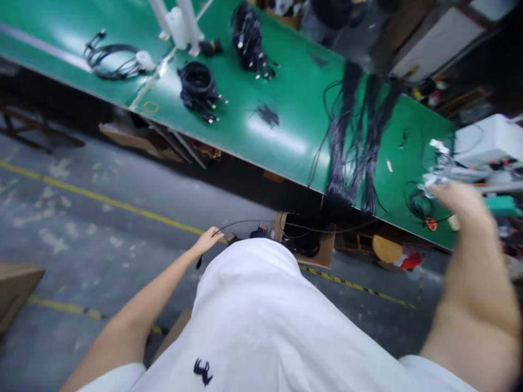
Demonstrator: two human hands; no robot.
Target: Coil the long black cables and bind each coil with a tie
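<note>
My left hand point(209, 239) hangs low beside my white shirt, fingers pinched on a thin black cable point(261, 222) that runs right toward an open cardboard box point(324, 245) under the bench. My right hand point(460, 198) reaches out over the right end of the green bench point(286, 109), blurred, close to white bits and a small cable coil point(420, 207). Its fingers are smeared. A long bundle of black cables point(355, 141) drapes over the bench edge between the hands.
Coiled black cables point(198, 87) and another bundle point(247, 38) lie further along the bench, with a loose cable loop point(112, 60) at far left. A white box point(488, 139) stands at the right end. Grey floor with yellow lines; a cardboard box point(16, 288) at left.
</note>
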